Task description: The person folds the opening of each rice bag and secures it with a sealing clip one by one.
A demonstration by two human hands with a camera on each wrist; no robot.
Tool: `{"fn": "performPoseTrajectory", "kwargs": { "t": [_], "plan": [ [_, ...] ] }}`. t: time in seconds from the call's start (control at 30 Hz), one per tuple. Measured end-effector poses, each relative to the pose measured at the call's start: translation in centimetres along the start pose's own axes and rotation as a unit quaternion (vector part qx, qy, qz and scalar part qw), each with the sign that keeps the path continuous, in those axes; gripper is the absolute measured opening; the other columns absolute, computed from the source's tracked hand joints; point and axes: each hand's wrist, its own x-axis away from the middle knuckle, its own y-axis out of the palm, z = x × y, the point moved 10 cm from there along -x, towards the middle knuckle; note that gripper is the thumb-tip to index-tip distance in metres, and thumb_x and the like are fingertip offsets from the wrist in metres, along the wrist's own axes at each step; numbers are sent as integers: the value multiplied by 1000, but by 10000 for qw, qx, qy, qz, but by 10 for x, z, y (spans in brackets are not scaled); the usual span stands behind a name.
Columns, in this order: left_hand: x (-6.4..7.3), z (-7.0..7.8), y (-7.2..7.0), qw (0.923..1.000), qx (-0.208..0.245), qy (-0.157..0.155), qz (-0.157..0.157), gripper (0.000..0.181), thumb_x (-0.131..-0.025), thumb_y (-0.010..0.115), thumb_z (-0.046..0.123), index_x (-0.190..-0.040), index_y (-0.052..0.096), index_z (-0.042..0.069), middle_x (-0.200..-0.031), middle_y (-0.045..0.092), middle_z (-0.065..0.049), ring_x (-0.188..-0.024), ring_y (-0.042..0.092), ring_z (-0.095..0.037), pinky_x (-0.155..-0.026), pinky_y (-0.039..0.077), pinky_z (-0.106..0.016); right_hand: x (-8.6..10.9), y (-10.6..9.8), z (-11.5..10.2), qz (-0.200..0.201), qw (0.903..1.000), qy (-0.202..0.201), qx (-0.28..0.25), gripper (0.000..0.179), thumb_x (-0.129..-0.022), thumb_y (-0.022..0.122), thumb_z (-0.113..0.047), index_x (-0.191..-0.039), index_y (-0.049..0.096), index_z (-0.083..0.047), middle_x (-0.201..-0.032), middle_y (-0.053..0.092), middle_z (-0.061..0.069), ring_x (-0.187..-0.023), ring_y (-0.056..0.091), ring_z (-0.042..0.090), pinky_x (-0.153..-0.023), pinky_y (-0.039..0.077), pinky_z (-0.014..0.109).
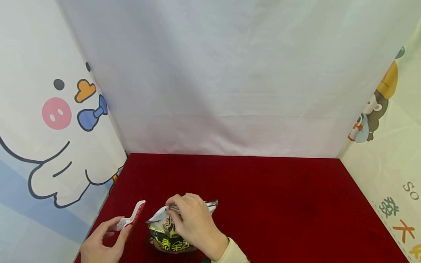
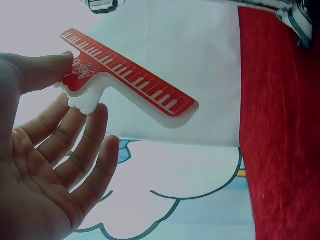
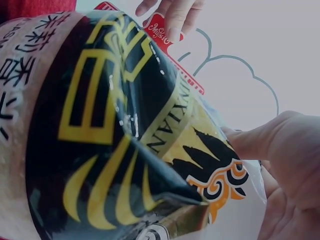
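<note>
A red and white clip with a piano-key print [image 1: 137,213] is pinched between the thumb and fingers of my left hand [image 1: 102,244]. In the left wrist view the clip's long jaw [image 2: 131,74] slants down to the right, and the other fingers spread below it. Beside it on the table stands a black, gold and white plastic bag of rice [image 1: 164,235]. My right hand [image 1: 194,221] pinches the folded top of this bag from above. Seen from the right wrist, the bag [image 3: 95,115] fills much of the view and partly hides the clip [image 3: 160,32].
A dark red cloth [image 1: 279,208] covers the table. Behind it hangs a pale backdrop [image 1: 246,91]. Printed cloth panels with cartoon figures stand at the left [image 1: 95,149] and right [image 1: 378,164] sides. A small dark object [image 1: 206,260] shows at the bottom edge, under the right wrist.
</note>
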Motion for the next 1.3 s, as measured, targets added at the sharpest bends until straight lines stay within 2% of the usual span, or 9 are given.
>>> {"fn": "performPoseTrajectory", "kwargs": {
  "t": [0.07,0.2,0.3,0.5,0.57,0.73,0.93,1.3],
  "plan": [
    [1,1,0,9999,115,-50,-25,34,-79,94,9,-110,81,9,-97,80,-9,-75,55,13,-65,47,-4,0,0,-1,26,10000,-31,-12,18,-91,86,-14,-103,74,-17,-92,80,-9,-75,68,5,-85,58,29],
    [1,2,-1,9993,339,-140,-22,33,-80,94,8,-110,81,10,-92,72,19,-76,57,12,-65,49,-5,0,-1,-2,71,9999,-80,10,16,-90,86,-13,-99,74,-18,-87,79,-10,-72,65,3,-82,57,28],
    [2,4,-2,9992,385,-116,1,33,-79,94,7,-110,81,10,-91,63,31,-76,58,11,-66,49,-5,0,-1,-2,34,10000,-74,-19,15,-90,86,-13,-99,75,-18,-87,79,-10,-72,66,3,-86,58,29],
    [1,6,-6,9994,327,40,80,34,-76,96,6,-107,82,8,-92,63,32,-77,56,15,-69,47,-2,1,2,1,-252,9994,135,-182,13,-93,83,-13,-101,74,-17,-90,81,-9,-83,75,4,-109,56,42],
    [1,7,-7,9993,345,98,123,34,-74,96,5,-106,83,8,-92,61,35,-76,56,16,-70,47,-2,1,3,2,-333,9989,215,-254,12,-95,82,-13,-102,74,-17,-92,81,-9,-84,75,3,-111,55,44],
    [1,14,-6,9984,495,243,87,33,-76,95,4,-106,83,8,-92,62,36,-76,59,13,-71,49,-3,1,3,3,-371,9983,267,-362,10,-95,81,-12,-102,74,-16,-93,81,-7,-85,75,3,-113,54,45],
    [3,14,-6,9975,650,290,50,31,-78,93,3,-107,82,7,-93,63,37,-77,58,15,-69,49,-4,1,3,3,-388,9981,268,-385,9,-96,81,-13,-101,74,-16,-93,81,-7,-88,75,4,-113,53,46],
    [6,22,2,9971,612,424,-167,36,-77,92,-3,-111,83,7,-97,64,35,-79,62,10,-73,51,-4,1,2,2,-395,9984,278,-290,8,-95,81,-13,-100,75,-16,-92,81,-8,-88,75,4,-113,53,42]
  ]
}}
